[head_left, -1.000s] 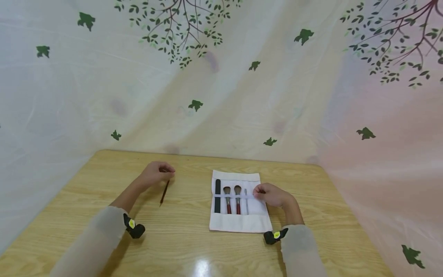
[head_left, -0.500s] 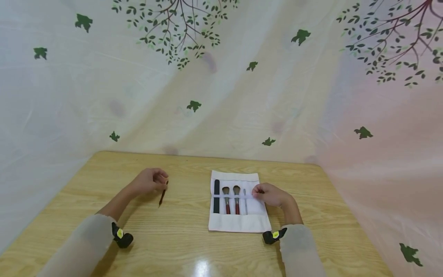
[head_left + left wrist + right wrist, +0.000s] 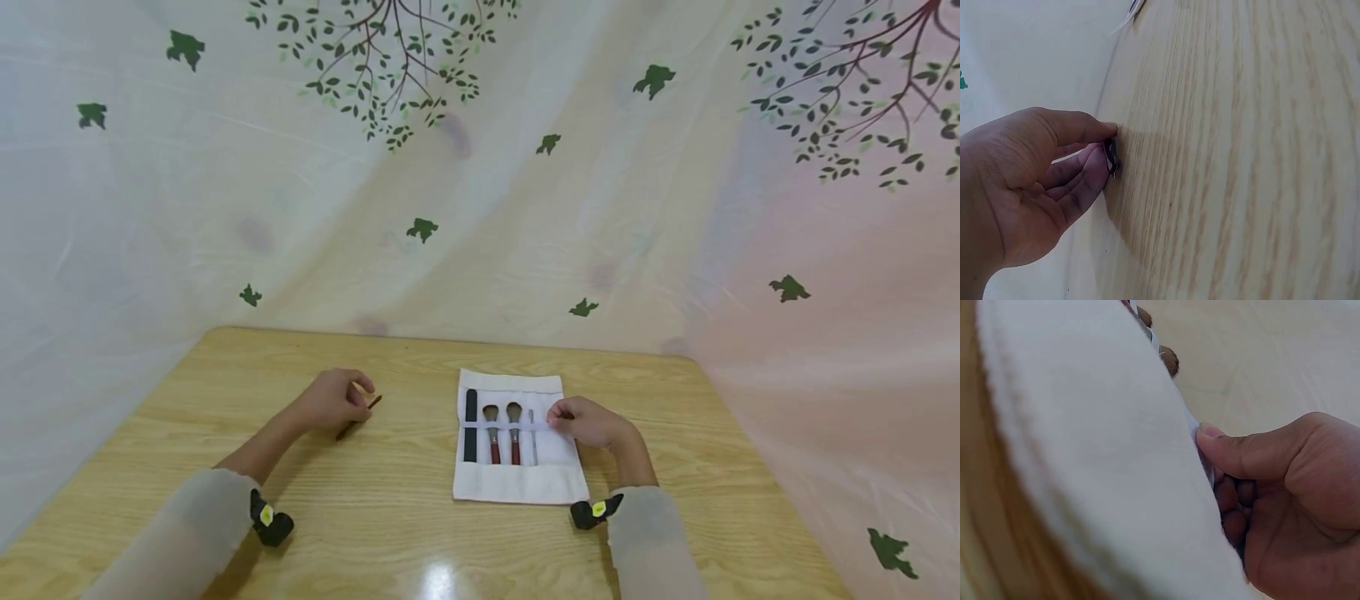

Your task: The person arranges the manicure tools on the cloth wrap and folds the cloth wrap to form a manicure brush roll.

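Observation:
My left hand (image 3: 330,402) pinches a thin dark brush (image 3: 377,402) between thumb and fingers, slanting close over the table. In the left wrist view the brush (image 3: 1112,157) shows nearly end-on at the fingertips. To the right lies an unrolled white fabric brush roll (image 3: 517,483). My right hand (image 3: 588,421) pinches the pale elastic band (image 3: 502,425) at the roll's right side; in the right wrist view the thumb presses on the band (image 3: 1192,423). Under the band sit a black flat strip (image 3: 471,417), two red-handled brushes (image 3: 515,450) and a slim silver tool (image 3: 534,446).
Both hands work over a wooden table (image 3: 405,533). Behind it hangs a pale curtain (image 3: 337,250) printed with leaves and birds. A small black camera is strapped at each wrist.
My left hand first drew back left, then moved slightly right again. The brush in it turned from steep to a flatter slant, its upper end now pointing right. The right hand stayed on the band.

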Motion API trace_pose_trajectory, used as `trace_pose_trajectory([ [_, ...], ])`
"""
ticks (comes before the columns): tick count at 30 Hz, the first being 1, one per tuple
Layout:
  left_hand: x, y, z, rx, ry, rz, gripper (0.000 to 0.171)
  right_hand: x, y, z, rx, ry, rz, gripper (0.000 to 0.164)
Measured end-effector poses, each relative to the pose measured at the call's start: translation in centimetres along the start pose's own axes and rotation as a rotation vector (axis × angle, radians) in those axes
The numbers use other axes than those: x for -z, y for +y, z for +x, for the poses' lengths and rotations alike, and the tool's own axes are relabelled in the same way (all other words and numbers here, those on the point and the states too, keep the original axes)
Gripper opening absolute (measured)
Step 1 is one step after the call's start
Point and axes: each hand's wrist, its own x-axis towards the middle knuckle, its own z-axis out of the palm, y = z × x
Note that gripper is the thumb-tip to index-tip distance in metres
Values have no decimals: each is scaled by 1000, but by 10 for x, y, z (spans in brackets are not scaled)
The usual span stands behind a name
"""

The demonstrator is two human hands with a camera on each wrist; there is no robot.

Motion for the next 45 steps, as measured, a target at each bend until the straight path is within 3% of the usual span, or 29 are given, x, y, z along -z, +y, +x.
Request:
trace_pose_trajectory([
  [6,-4,3,2,-28,-16,15,25,0,-1,-1,-5,2,-5,12],
  [17,-2,6,8,-58,13,-55,20,0,-3,-2,-19,-3,1,11],
  [22,-5,12,14,-46,-15,-202,27,0,-3,-1,-13,-5,1,11],
  [25,-10,19,18,-36,-31,-332,33,0,-2,-1,-14,-3,-3,11],
  [28,-15,29,22,-49,-37,-405,38,0,-2,-1,-12,-3,-9,12],
  [37,-43,51,45,-96,-40,-480,49,-1,1,0,-11,-3,1,11],
  [45,-65,70,65,-106,-39,-541,48,-1,0,-1,-17,7,4,10],
])
